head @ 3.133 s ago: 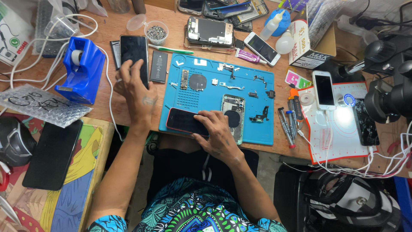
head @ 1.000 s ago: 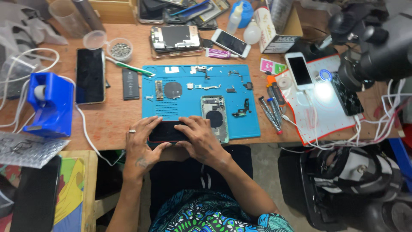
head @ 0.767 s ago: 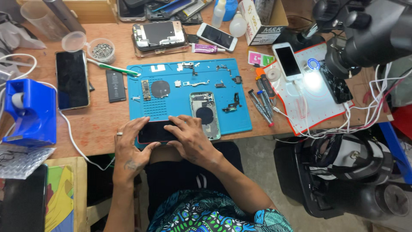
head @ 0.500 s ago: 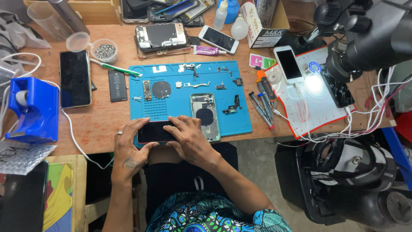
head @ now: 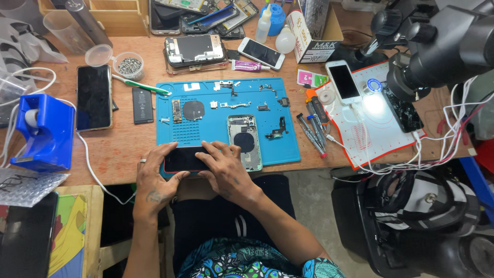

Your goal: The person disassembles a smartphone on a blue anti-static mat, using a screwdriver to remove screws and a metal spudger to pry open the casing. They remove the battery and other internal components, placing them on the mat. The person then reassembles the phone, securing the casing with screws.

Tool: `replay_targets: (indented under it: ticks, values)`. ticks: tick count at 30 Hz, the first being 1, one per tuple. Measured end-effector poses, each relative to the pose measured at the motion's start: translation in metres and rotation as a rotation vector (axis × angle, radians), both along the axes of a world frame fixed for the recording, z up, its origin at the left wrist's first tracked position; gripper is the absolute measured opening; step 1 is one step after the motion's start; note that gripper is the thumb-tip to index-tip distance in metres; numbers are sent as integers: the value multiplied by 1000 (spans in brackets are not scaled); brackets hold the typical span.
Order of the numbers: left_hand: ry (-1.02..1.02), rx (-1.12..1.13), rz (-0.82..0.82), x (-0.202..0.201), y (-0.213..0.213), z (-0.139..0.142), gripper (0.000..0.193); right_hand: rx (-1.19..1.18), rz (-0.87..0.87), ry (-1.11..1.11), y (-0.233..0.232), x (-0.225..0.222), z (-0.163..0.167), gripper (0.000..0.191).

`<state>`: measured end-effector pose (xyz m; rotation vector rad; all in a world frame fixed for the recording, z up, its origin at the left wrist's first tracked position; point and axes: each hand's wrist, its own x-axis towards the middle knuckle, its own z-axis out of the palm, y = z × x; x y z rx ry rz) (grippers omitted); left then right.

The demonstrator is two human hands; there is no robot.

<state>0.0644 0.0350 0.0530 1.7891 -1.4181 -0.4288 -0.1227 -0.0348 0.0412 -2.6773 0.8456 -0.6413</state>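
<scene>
Both hands are clamped on one dark phone screen [head: 184, 159] at the near edge of the counter [head: 121, 149]. The left hand [head: 153, 180] grips its left end, fingers curled over the top edge and thumb under the near side; the right hand [head: 225, 170] lies across its right end with fingers spread flat on the glass. The screen rests on the near left corner of a blue work mat [head: 288, 144].

Just right of the right hand, on the mat, lies an opened phone housing [head: 244, 141], pale green, back up. Farther up the mat sit a round black coil [head: 193, 109] and small loose parts. Left of the mat lie a black battery [head: 142, 105] and a dark phone [head: 94, 97], with a blue tape dispenser [head: 43, 131] beyond.

Right of the mat, several screwdrivers [head: 311, 131] lie beside a white mat with a red border [head: 381, 123], which carries a white phone [head: 343, 82]. At the far edge stands an open white cardboard box [head: 314, 31] with dark print; a small pink and green packet [head: 311, 78] lies below it, and a pink-labelled tube [head: 248, 65] to their left.
</scene>
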Motion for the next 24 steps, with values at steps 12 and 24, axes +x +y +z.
replay_targets:
  ticks: [12, 24]
  values:
    - [-29, -57, 15, 1, 3, -7, 77, -2, 41, -78, 1, -6, 7, 51]
    - [-54, -40, 21, -4, 2, -12, 74, -296, -706, -407, -56, -195, 39, 18]
